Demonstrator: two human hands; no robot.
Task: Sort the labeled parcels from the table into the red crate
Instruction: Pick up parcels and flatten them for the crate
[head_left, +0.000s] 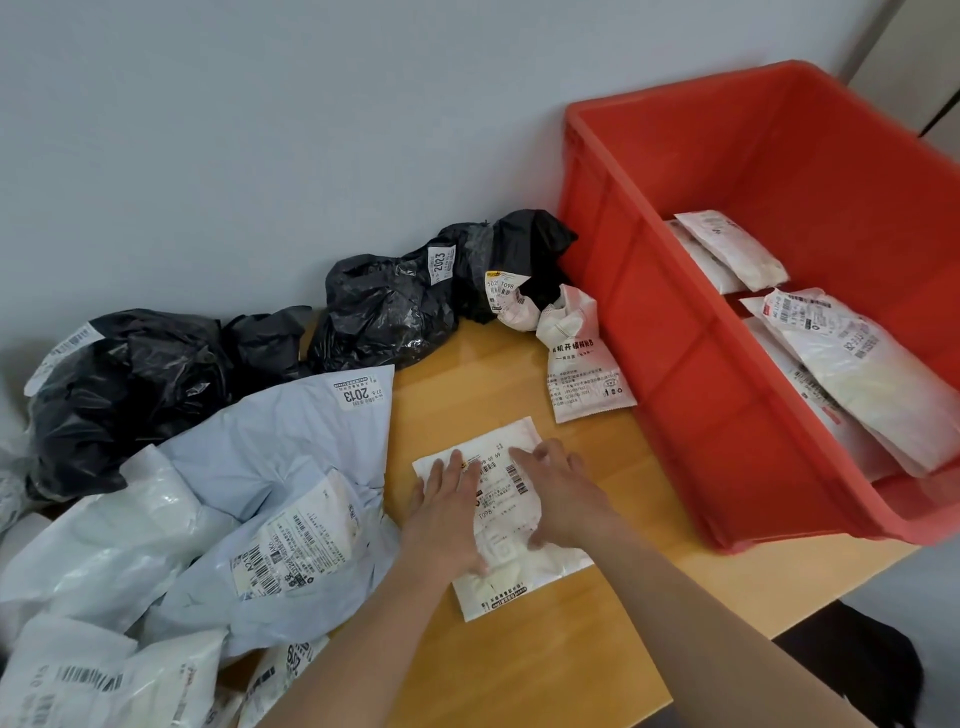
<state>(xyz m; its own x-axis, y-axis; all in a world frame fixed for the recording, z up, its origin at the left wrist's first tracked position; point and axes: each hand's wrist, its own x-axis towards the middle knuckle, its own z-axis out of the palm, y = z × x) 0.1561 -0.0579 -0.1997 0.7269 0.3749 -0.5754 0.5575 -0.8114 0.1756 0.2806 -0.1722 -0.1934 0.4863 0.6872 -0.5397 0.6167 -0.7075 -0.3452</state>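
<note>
white parcel (506, 519) flat on worktop (519, 670), left of red crate (675, 364). long axis toward wall. left hand (449, 512), right hand (558, 493) flat on parcel, fingers spread, not gripping. right hand nearer crate.

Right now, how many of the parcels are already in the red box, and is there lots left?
Done: several white parcels, at least three, already lie in the red crate. In hand: the left hand and right hand press flat on a white labeled parcel on the table. Left: plenty, including black bags, a pale blue mailer and a small white pouch.
</note>
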